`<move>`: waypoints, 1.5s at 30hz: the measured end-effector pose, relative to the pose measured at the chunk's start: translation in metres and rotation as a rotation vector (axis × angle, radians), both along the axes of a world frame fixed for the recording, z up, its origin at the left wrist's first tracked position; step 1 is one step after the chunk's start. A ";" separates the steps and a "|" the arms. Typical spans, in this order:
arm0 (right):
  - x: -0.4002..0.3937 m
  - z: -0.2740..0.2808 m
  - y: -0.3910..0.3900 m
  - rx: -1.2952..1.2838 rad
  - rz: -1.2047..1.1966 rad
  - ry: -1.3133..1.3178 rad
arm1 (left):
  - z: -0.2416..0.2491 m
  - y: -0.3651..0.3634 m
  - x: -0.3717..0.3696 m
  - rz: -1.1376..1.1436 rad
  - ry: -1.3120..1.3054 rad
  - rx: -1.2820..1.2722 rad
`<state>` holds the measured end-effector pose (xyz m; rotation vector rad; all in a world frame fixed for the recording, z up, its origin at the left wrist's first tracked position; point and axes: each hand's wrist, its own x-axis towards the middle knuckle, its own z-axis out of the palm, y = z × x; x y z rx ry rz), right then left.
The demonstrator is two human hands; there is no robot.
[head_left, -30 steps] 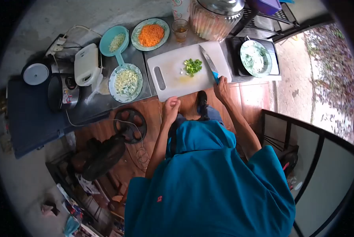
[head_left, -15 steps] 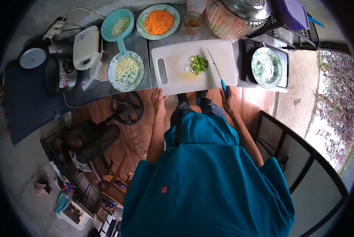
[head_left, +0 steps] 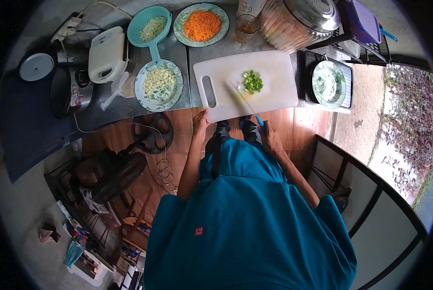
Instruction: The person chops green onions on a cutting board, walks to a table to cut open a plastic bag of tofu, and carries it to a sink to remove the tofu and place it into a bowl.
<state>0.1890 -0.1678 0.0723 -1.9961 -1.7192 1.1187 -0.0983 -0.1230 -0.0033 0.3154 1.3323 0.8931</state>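
Observation:
My right hand (head_left: 271, 138) is closed round the blue handle of a knife (head_left: 246, 101). Its thin blade slants over the white cutting board (head_left: 221, 110), tip pointing away and to the left, close beside the pile of chopped green onion (head_left: 253, 82). My left hand (head_left: 200, 123) grips the board's near left corner, fingertips at the edge just below the handle slot. A few pale bits and a yellowish smear show on the board near the onion.
Left of the board stand a plate of shredded pale vegetable (head_left: 159, 85) and a turquoise strainer (head_left: 157, 49). Behind are a plate of shredded carrot (head_left: 202, 26), a glass (head_left: 245, 29) and a large jar (head_left: 293, 24). A patterned bowl (head_left: 328, 83) sits at right.
The knife has swung left, from the right of the green onion to its near left side, and my right hand has come left and closer to my body. The board has turned slightly.

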 end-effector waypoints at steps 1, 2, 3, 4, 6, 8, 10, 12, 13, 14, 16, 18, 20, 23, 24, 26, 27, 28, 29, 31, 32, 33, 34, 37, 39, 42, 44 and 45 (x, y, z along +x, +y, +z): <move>-0.004 -0.005 -0.003 0.013 -0.003 0.009 | 0.002 0.002 0.000 -0.003 -0.004 0.000; -0.007 -0.006 -0.004 0.025 -0.008 0.018 | 0.002 0.002 -0.001 -0.036 0.014 0.027; -0.008 -0.006 -0.006 0.024 -0.016 0.017 | 0.002 0.001 -0.002 -0.070 0.034 0.054; -0.009 -0.006 -0.007 -0.021 -0.054 -0.014 | 0.002 0.002 -0.004 -0.078 0.035 0.055; -0.013 -0.004 -0.006 -0.063 -0.099 -0.044 | 0.000 0.002 -0.006 -0.100 0.038 0.056; -0.016 -0.002 -0.007 -0.059 -0.134 -0.034 | -0.001 0.003 -0.008 -0.119 0.026 0.063; -0.021 -0.008 -0.007 -0.064 -0.126 -0.050 | -0.003 0.003 -0.007 -0.136 0.013 0.072; -0.027 -0.008 -0.004 -0.074 -0.113 -0.076 | -0.004 0.001 -0.006 -0.111 -0.004 0.086; -0.029 -0.008 -0.002 -0.067 -0.117 -0.077 | -0.004 0.002 -0.006 -0.115 -0.006 0.093; -0.030 -0.007 -0.001 -0.038 -0.178 -0.063 | -0.003 0.002 -0.004 -0.091 -0.004 0.097; -0.031 -0.004 0.001 0.000 -0.240 -0.052 | -0.002 0.003 0.000 -0.068 -0.007 0.109; -0.028 -0.005 -0.002 0.028 -0.218 -0.073 | -0.002 0.002 0.004 0.014 0.046 0.119; -0.030 -0.002 -0.004 0.006 -0.190 -0.065 | -0.005 0.002 0.004 0.005 0.062 0.127; -0.037 -0.001 0.004 -0.062 -0.169 0.015 | -0.008 0.002 0.003 -0.004 0.092 0.139; -0.040 -0.005 0.007 -0.051 -0.210 0.025 | -0.007 0.001 0.003 -0.006 0.104 0.142; -0.039 -0.008 0.016 -0.039 -0.232 0.023 | -0.005 0.002 -0.001 0.003 0.084 0.132; -0.036 -0.006 0.018 -0.040 -0.232 0.030 | -0.005 0.002 -0.003 0.002 0.062 0.118; -0.031 -0.003 0.019 -0.087 -0.268 0.055 | -0.004 0.000 -0.005 0.002 0.069 0.117; -0.028 0.000 0.023 -0.133 -0.301 0.081 | -0.003 -0.001 -0.007 0.003 0.070 0.087; -0.020 -0.006 0.021 -0.121 -0.276 0.069 | 0.000 -0.002 -0.008 0.012 0.082 0.059; -0.018 -0.005 0.021 -0.109 -0.257 0.047 | -0.001 -0.005 -0.008 0.025 0.095 0.070; -0.017 -0.006 0.020 -0.113 -0.252 0.055 | -0.003 -0.008 -0.006 0.036 0.106 0.079; -0.014 -0.005 0.019 -0.058 -0.236 0.068 | -0.005 -0.010 -0.003 0.040 0.116 0.075; -0.006 0.004 0.022 -0.004 -0.184 0.065 | -0.012 -0.016 0.007 0.134 0.229 0.141; 0.006 0.008 0.023 -0.002 -0.148 0.048 | -0.007 -0.017 0.015 0.243 0.298 0.089; 0.037 0.008 0.024 -0.039 -0.096 -0.077 | -0.009 -0.013 0.023 0.373 0.411 0.100; 0.059 0.001 0.025 0.019 -0.132 -0.051 | -0.008 -0.012 0.026 0.358 0.473 0.118; 0.069 -0.004 0.027 0.079 -0.165 -0.025 | -0.005 -0.011 0.027 0.344 0.536 0.137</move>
